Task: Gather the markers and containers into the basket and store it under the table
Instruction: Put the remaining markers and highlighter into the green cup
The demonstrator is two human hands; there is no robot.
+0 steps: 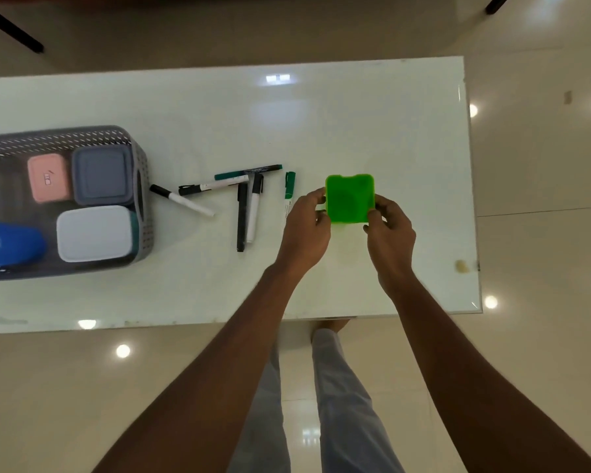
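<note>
Both hands, left [306, 220] and right [389, 230], clamp the green container [350, 198] by opposite edges above the tabletop [389, 114], well right of the basket [140, 186], presumably for transfer there.

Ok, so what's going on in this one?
A person holds a green container in both hands, left hand and right hand, over the table. The basket at the left already holds a pink container, a grey container and a white container. Six markers lie loose on the table between basket and hands.
</note>
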